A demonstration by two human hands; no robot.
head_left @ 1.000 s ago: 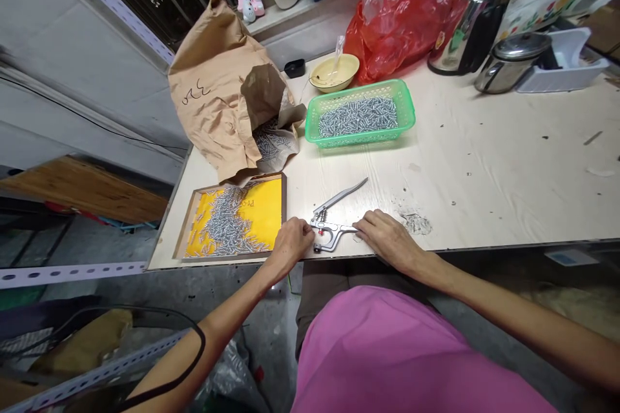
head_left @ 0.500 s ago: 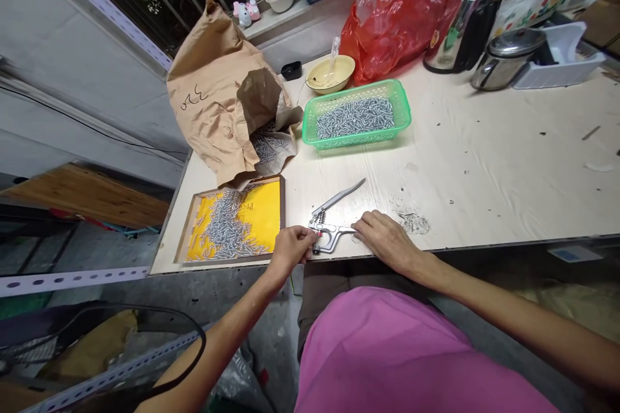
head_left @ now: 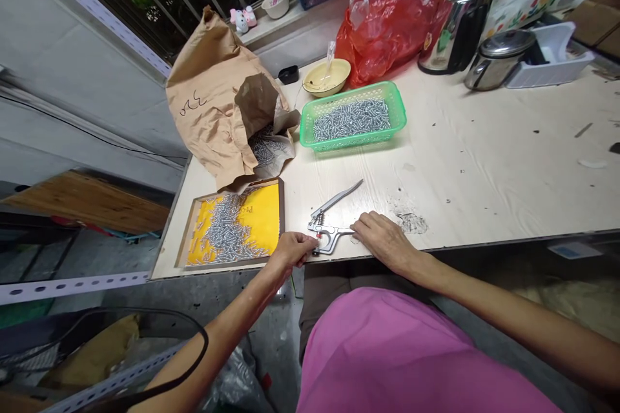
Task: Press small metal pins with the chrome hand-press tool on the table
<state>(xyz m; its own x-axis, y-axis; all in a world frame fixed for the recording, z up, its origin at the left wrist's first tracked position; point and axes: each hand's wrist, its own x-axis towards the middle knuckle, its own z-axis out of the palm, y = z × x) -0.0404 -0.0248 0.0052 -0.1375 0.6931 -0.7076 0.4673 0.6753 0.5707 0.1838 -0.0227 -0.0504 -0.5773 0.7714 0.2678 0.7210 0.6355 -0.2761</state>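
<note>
A pair of silver snap-fastener pliers (head_left: 332,230) lies near the table's front edge, its upper handle raised apart from the lower one. My right hand (head_left: 385,242) is closed over the end of the lower handle. At the jaw, my left hand (head_left: 293,249) pinches with thumb and fingertips; whatever is between them is too small to make out. A red bit shows in the jaw just above these fingertips. Left of my left hand sits a shallow tray (head_left: 281,210) with a yellow bottom, where small shiny metal pins (head_left: 223,230) are heaped.
Behind the pliers stands a green basket (head_left: 353,142) of similar metal pieces. A torn brown paper bag (head_left: 208,122) spills more beside it. Farther back are a yellow bowl (head_left: 341,77), a red plastic bag (head_left: 382,29), a kettle (head_left: 455,32) and a lidded metal pot (head_left: 494,64).
My left hand has shifted slightly down at the jaw, its fingertips lower than before. My right hand keeps its hold on the handle. The whole view has tilted a little.
</note>
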